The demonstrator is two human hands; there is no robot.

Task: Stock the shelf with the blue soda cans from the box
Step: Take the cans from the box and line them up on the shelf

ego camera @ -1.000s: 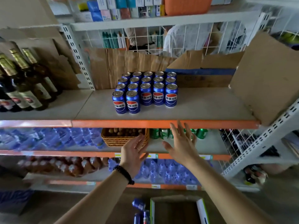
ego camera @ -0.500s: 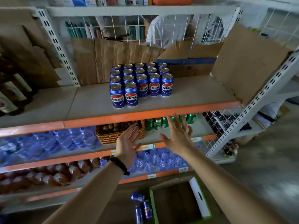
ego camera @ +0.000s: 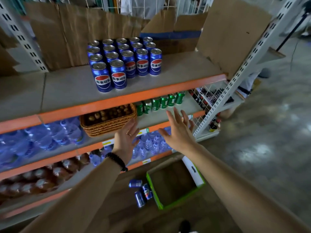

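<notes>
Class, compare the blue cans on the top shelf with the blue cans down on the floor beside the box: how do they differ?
The shelf cans stand upright; the floor cans lie on their sides. The shelf cans form neat rows; the floor cans lie loose at odd angles. The shelf cans are many; the floor cans look like three. Both are blue with a red-and-white logo.

I can't read the bottles (ego camera: 30,180) at lower left, too blurred. Back cans (ego camera: 121,41) mostly hidden behind front rows. Box (ego camera: 175,184) interior too dark. Both forearms cut off at bottom edge.
</notes>
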